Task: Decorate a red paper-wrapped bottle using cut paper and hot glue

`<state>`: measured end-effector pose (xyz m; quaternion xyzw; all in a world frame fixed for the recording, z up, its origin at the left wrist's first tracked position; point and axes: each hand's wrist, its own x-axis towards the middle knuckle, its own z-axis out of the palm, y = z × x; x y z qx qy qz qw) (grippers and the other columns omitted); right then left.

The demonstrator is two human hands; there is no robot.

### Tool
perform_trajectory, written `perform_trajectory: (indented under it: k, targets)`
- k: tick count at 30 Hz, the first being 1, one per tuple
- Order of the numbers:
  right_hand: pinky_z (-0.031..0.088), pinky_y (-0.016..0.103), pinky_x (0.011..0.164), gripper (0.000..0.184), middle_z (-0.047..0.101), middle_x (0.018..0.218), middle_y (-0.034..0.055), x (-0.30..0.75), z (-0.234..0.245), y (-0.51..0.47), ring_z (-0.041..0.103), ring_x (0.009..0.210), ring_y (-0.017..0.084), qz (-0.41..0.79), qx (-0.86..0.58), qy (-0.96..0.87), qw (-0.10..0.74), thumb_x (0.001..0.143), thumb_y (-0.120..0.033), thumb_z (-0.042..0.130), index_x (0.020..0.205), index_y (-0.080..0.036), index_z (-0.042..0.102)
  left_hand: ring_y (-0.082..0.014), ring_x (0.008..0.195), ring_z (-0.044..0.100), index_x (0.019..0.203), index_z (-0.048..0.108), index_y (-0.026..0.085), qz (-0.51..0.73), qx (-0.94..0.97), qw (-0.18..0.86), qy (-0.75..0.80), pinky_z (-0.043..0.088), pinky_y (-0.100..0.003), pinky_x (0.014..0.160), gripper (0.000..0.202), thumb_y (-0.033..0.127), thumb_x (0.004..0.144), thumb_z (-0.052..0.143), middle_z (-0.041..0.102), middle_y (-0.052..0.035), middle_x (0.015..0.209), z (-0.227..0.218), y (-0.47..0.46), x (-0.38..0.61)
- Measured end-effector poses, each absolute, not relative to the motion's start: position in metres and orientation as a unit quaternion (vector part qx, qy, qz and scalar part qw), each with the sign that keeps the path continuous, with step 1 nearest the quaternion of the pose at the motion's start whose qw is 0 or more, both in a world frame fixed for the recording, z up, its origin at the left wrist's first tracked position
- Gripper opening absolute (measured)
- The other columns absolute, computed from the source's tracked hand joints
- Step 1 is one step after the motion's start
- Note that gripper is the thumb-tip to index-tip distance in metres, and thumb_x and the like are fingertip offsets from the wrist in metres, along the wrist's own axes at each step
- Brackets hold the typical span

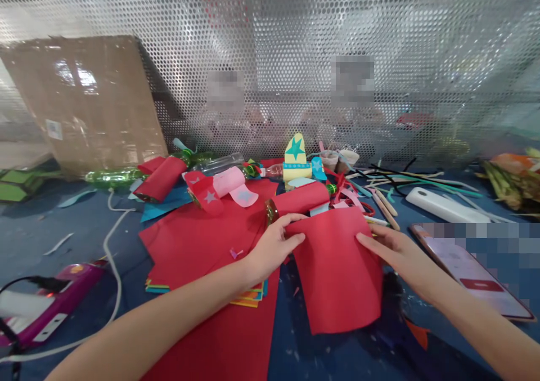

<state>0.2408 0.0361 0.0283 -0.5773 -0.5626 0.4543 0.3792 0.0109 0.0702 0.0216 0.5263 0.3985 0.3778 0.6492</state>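
A red paper sheet lies on the blue table, its far end curling over something I cannot see. My left hand pinches its upper left edge, thumb and fingers closed on the paper. From the other side, my right hand presses flat on the upper right edge, fingers stretched out. Just behind my left hand lies a bottle wrapped in red paper.
Larger red sheets and a coloured paper stack lie at left. Decorated bottles, a yellow star piece, pipe cleaners, a phone at right, a pink glue gun with cable at left. A cardboard box and perforated metal screen stand behind.
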Motion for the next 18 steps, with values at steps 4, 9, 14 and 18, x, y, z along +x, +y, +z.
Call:
perform_trajectory:
  k: [4,9,14,18]
  targets:
    - [0.058,0.04,0.065,0.029,0.077,0.085,0.0041,0.241,0.039,0.033,0.072,0.072,0.029,0.505,-0.587,-0.488,0.402,0.068,-0.049,0.07,0.088,-0.027,0.071,-0.0118,0.065,0.058,0.106,0.062,0.018,0.354,0.663,0.48,0.451,0.046,-0.023,0.061,0.034,0.013,0.073,0.056,0.067,-0.0014,0.091,0.028,0.075,0.007]
    - [0.057,0.037,0.059,0.031,0.077,0.08,0.004,0.244,0.047,0.03,0.071,0.067,0.028,0.457,-0.607,-0.499,0.417,0.064,-0.049,0.072,0.083,-0.025,0.071,-0.0077,0.052,0.052,0.112,0.059,0.019,0.316,0.706,0.44,0.457,0.042,-0.02,0.051,0.047,0.009,0.066,0.054,0.066,0.0002,0.088,0.02,0.077,0.006]
    - [0.051,0.026,0.042,0.023,0.074,0.068,0.0017,0.254,0.051,0.036,0.066,0.051,0.02,0.45,-0.642,-0.377,0.493,0.062,-0.038,0.077,0.08,-0.024,0.071,-0.0102,0.046,0.056,0.099,0.061,0.015,0.238,0.681,0.539,0.436,0.042,-0.019,0.045,0.035,0.008,0.066,0.051,0.056,0.0053,0.057,0.012,0.081,0.004]
    - [0.051,0.027,0.038,0.025,0.072,0.062,-0.0025,0.259,0.051,0.047,0.062,0.041,0.017,0.447,-0.637,-0.173,0.603,0.067,-0.025,0.073,0.091,-0.029,0.068,-0.0088,0.043,0.057,0.075,0.062,0.014,0.19,0.689,0.574,0.4,0.042,-0.019,0.043,0.013,0.011,0.069,0.052,0.061,0.0017,0.061,0.01,0.085,0.004]
